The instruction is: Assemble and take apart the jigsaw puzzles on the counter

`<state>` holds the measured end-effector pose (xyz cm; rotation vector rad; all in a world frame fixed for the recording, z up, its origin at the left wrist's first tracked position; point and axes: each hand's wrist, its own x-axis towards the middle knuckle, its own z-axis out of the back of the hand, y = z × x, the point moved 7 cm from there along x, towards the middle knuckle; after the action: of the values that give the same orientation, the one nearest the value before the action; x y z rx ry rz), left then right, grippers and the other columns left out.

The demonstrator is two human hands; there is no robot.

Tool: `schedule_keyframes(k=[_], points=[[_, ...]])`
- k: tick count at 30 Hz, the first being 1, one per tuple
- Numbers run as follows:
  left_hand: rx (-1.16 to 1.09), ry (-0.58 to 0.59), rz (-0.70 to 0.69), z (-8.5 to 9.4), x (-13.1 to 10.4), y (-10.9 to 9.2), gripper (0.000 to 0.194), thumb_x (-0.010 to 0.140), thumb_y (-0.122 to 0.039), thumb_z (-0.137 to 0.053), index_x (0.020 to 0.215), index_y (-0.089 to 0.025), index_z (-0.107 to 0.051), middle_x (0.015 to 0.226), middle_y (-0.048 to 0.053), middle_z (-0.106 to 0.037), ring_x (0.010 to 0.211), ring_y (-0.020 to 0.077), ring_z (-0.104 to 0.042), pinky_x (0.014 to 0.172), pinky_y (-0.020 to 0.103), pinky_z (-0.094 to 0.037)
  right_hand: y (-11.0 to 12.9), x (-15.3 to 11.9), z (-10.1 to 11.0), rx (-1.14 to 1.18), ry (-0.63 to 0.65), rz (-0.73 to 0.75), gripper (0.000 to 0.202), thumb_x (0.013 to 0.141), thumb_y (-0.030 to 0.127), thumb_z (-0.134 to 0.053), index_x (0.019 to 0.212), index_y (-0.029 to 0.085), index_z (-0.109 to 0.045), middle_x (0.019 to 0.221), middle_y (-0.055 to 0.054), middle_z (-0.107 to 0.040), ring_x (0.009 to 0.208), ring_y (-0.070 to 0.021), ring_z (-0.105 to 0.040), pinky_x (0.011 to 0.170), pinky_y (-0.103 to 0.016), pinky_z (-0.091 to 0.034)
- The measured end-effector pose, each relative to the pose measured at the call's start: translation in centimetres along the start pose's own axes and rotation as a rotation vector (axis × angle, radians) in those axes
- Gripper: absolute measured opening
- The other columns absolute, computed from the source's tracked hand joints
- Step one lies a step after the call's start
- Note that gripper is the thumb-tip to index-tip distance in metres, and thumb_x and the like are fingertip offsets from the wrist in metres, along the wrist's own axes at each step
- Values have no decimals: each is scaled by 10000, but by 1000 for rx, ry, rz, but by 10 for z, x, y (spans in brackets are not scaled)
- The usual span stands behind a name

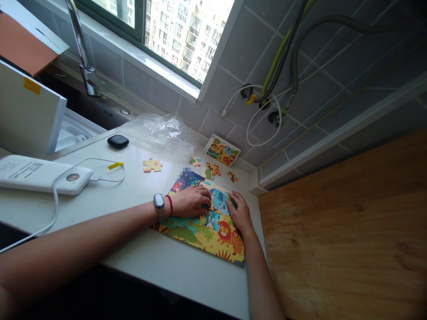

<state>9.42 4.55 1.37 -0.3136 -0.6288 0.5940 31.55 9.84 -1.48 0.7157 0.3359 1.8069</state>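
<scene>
A partly assembled animal jigsaw puzzle [196, 231] lies on the white counter, showing lions, a rabbit and a crocodile. My left hand [191, 201] rests on its middle from the left, fingers bent but somewhat apart, fingertips touching the pieces. At the puzzle's right edge is my right hand [240, 215], its fingers spread beside a blue elephant section [218, 200]. Beyond the puzzle lie loose pieces: a yellow puzzle piece [152, 165], an orange puzzle piece [213, 169] and a small puzzle piece [232, 176]. What lies under my left palm is hidden.
A picture card [222, 150] leans at the tiled wall near crumpled clear plastic [163, 133]. Left are a black case [118, 141], a white power bank [43, 174] with cable, and a sink with a faucet [87, 75]. A wooden panel [347, 222] borders the right.
</scene>
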Motion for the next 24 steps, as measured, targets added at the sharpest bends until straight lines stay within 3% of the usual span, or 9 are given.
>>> schedule_keyframes(k=[2, 6, 16, 24], points=[[-2, 14, -8, -1, 1, 2, 194, 918, -153, -624, 1067, -220, -728, 1146, 84, -710, 1152, 243, -627, 1034, 392, -480, -1, 0, -1, 0, 3, 1, 391, 907, 451, -604, 1187, 229, -763, 1354, -124, -664, 1322, -293, -558, 1158, -480, -407], [10, -8, 62, 4, 3, 15, 462, 820, 61, -537, 1178, -193, -682, 1169, 99, -711, 1105, 227, -655, 976, 355, -514, -1, 0, 0, -1, 6, -1, 400, 907, 452, -598, 1188, 218, -762, 1347, -133, -663, 1306, -295, -568, 1152, -469, -412], [35, -48, 118, 10, 3, 22, 510, 747, 96, -529, 1110, -212, -712, 1135, 71, -729, 1102, 239, -650, 995, 390, -508, 0, 0, 0, -9, 18, 0, 414, 917, 447, -583, 1202, 198, -751, 1335, -144, -659, 1283, -288, -579, 1150, -456, -414], [23, 13, 12, 6, 2, 9, 454, 729, 35, -624, 1006, -283, -791, 1220, 43, -694, 1162, 263, -609, 1069, 425, -460, 2, 0, 1, -17, 11, 17, 387, 917, 426, -589, 1189, 204, -752, 1323, -136, -667, 1264, -279, -591, 1140, -457, -427]])
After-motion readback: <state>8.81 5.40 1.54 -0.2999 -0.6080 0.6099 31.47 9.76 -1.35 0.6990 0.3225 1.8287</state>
